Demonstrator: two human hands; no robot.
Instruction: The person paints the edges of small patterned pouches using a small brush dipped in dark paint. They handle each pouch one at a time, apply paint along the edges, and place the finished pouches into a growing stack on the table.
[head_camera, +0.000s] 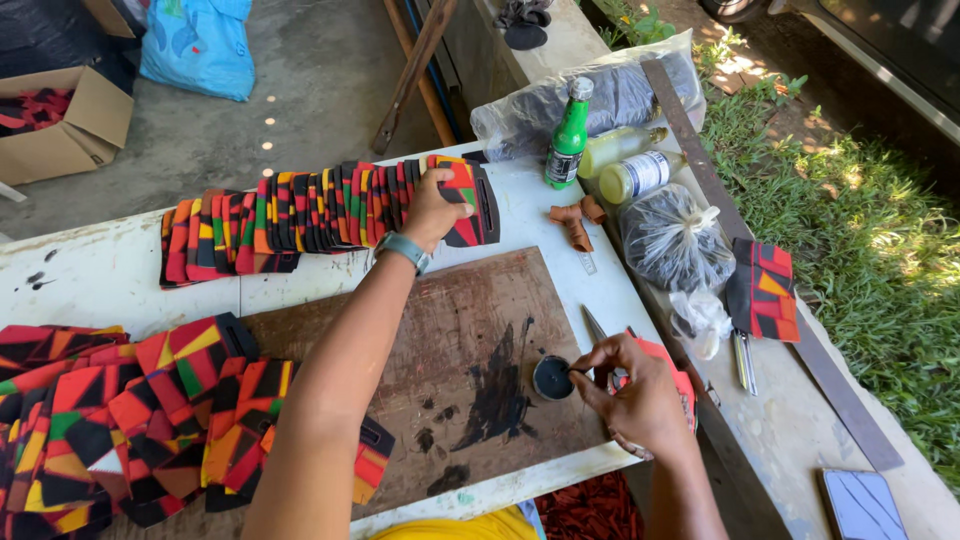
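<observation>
Fabric pieces (110, 420) in red, black, orange and green lie heaped at the near left, spilling onto the stained brown board (470, 330) that fills the middle of the white table (100, 270). Board and table share the near edge, with a thin white strip showing below the wood. Bare room is the board's centre, between the 2 forearms, marked only by black smears.

Right hand (635, 395) sits at the board's near right corner, fingers pinched on the rim of a small round tin (552, 378) of black stuff, which rests on the board just left of that hand. A red-patterned piece (680, 375) shows under the palm, and a metal blade (594, 325) lies just beyond.

Left hand (432, 212) reaches past the board's far edge and is closed on the right end of a long row of patterned pieces (320, 215) standing on edge, fanned across the table.

Farther right lie a tied dark bag (675, 240), another patterned piece (762, 290), a green bottle (568, 135) and 2 bottles lying down. Grass (880, 240) runs along the table's right edge. A cardboard box (65, 125) sits on the concrete at far left.
</observation>
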